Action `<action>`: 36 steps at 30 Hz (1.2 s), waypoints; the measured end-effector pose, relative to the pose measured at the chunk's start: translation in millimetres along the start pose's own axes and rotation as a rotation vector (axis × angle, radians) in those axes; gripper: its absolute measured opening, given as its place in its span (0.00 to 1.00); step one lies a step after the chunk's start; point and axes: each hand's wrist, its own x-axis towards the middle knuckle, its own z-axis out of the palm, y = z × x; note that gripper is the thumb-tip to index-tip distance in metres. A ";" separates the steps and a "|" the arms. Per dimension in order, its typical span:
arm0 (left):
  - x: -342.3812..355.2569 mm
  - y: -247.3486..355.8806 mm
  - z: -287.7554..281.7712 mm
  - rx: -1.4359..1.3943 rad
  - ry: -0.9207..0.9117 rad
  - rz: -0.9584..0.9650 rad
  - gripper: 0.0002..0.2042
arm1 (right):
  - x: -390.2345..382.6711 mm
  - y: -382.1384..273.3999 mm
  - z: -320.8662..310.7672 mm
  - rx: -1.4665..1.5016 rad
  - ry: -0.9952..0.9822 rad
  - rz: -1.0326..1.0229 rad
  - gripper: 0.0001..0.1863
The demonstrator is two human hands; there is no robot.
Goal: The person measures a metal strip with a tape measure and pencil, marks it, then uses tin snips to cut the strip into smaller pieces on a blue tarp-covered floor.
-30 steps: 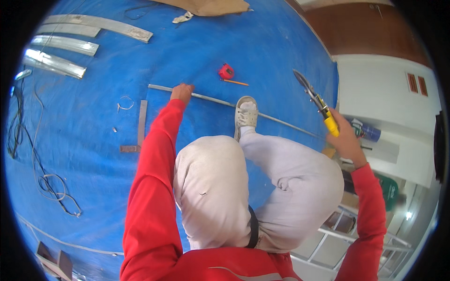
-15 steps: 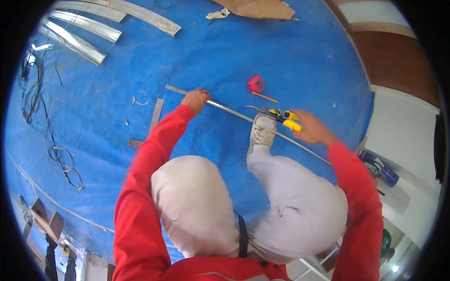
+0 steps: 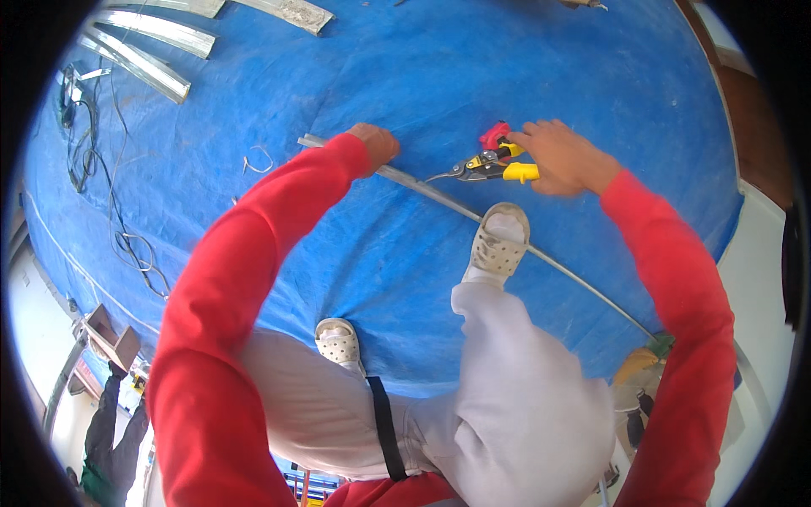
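Observation:
A long, thin metal channel [image 3: 449,203] lies slantwise across the blue sheet, its far-left end near my left sleeve. My left hand [image 3: 374,146] is closed around the channel close to that end. In my right hand [image 3: 564,158] is a pair of tin snips [image 3: 483,166] with yellow handles, held around the handles with these spread apart. The tips of the snips lie at the channel's edge, between my left hand and my right shoe [image 3: 500,241]. That shoe, a pale clog, rests on the channel. A red tape measure [image 3: 493,133] is partly hidden behind the snips.
Several metal strips [image 3: 148,68] lie at the far left. Dark cables [image 3: 118,211] trail down the left side, and a thin white loop [image 3: 258,160] sits closer in. My left shoe [image 3: 338,340] stands on the blue sheet [image 3: 405,296]. Another person's legs [image 3: 114,431] show at lower left.
The view has shifted, and my left shoe has come into sight. My right hand has carried the snips farther from my right shoe, along the channel toward my left hand, which still grips it.

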 end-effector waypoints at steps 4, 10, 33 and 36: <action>17.8 4.8 -38.2 -0.242 -0.093 -0.345 0.15 | 24.2 8.4 -1.0 0.002 -0.055 -0.052 0.33; -5.0 124.6 -49.2 -1.231 0.005 -0.410 0.29 | 52.6 8.8 -1.5 -0.077 -0.113 -0.138 0.30; 109.2 227.2 -1.1 -2.725 0.978 0.168 0.35 | 81.6 12.5 -19.8 -0.117 -0.133 -0.259 0.39; 112.7 224.8 -4.0 -2.758 1.020 0.093 0.31 | 82.0 12.5 -18.8 -0.114 -0.128 -0.268 0.39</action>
